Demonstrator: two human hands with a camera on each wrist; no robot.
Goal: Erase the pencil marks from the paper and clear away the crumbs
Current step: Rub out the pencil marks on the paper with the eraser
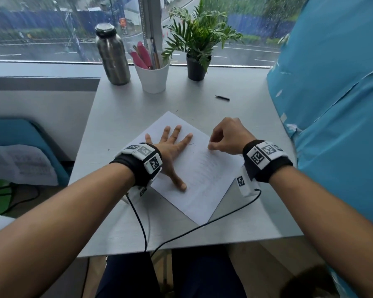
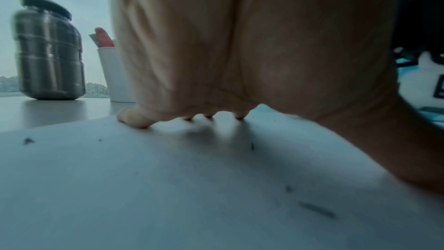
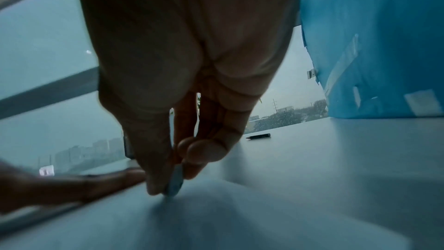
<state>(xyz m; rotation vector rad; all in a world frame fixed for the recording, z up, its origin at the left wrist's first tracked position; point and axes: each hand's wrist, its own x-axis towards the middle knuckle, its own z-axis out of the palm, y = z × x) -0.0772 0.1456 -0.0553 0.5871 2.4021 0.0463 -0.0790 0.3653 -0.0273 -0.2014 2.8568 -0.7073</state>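
A white sheet of paper lies turned at an angle on the grey table, with faint pencil lines on its right half. My left hand lies flat on the sheet's left part, fingers spread and straight. My right hand hovers at the sheet's right edge and pinches a small pale eraser between thumb and fingers, its tip on the paper. Dark eraser crumbs are scattered on the paper under my left palm.
At the table's far edge stand a steel bottle, a white cup of pens and a potted plant. A short black pencil lies on the far right. A blue cloth mass borders the right side. Cables trail off the front edge.
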